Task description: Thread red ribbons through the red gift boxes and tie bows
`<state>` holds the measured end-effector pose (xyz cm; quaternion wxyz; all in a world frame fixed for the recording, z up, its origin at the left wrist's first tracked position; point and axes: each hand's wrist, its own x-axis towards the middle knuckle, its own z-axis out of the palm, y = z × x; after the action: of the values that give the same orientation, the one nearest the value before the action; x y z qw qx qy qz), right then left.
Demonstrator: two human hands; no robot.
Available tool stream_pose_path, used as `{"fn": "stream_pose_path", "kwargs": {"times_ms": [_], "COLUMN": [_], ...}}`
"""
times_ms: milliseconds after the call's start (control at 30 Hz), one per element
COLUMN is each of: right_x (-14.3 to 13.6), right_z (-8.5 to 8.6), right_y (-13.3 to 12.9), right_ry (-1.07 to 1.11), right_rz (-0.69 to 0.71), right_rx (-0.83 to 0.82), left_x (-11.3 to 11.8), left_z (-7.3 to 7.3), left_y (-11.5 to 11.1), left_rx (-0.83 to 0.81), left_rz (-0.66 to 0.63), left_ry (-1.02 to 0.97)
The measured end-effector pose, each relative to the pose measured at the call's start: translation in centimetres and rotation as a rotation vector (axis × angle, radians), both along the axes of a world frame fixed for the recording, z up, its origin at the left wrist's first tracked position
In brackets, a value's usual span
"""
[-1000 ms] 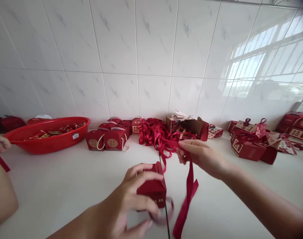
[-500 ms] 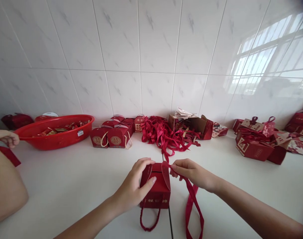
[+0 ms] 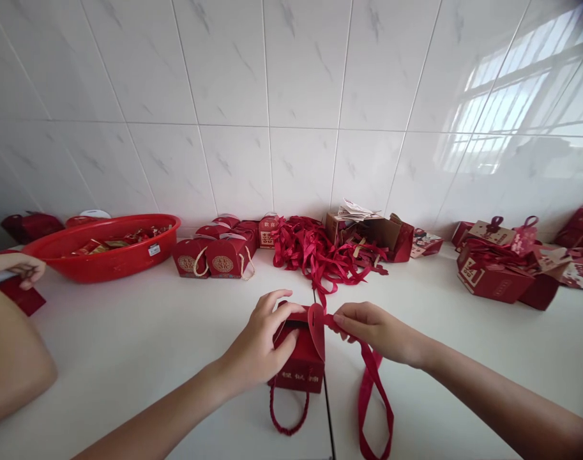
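Note:
A small red box [image 3: 298,377] with gold characters stands in front of me, its braided cord handle [image 3: 290,431] lying on the table toward me. My left hand [image 3: 267,335] rests over the box's left side and top, fingers curved around the left flap. A rounded flap with a slot [image 3: 315,326] stands up on the right side. Beside it my right hand [image 3: 368,326] pinches a red ribbon [image 3: 368,396] between thumb and fingers. One ribbon end reaches the flap, and the rest hangs in a loop onto the table.
Along the wall are a red basin [image 3: 113,259] of wrapped sweets, finished-looking red boxes [image 3: 228,259], a ribbon pile [image 3: 305,249], an open carton [image 3: 391,236] and more boxes [image 3: 499,281]. Another person's hand [image 3: 30,268] holds something red at the left.
My left fingers have shifted and spread over the box top. The ribbon end is still by the right flap. The other person's hand moved slightly right with the red item.

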<state>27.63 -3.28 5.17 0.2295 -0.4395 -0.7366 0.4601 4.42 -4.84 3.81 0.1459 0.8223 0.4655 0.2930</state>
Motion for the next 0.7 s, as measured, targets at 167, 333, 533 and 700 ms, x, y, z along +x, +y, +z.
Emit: {"fn": "stream_pose_path", "kwargs": {"times_ms": [167,333,533,700], "right_x": [-1.1,-1.9,-2.0,-3.1], "right_z": [0.8,1.3,1.4,2.9], "right_y": [0.4,0.8,1.0,1.3], "right_ry": [-0.060,-0.134,-0.200,0.077], "right_rz": [0.008,0.027,-0.014,0.092], "right_rx": [0.055,0.065,0.296,0.290], "left_x": [0.5,1.1,1.1,0.6], "left_z": [1.5,1.7,2.3,5.3], "left_y": [0.4,1.0,1.2,0.2], "left_rx": [0.007,-0.100,-0.043,0.138], "left_rz": [0.014,0.018,0.040,0.026], "left_ry": [0.088,0.029,-0.012,-0.027]}}
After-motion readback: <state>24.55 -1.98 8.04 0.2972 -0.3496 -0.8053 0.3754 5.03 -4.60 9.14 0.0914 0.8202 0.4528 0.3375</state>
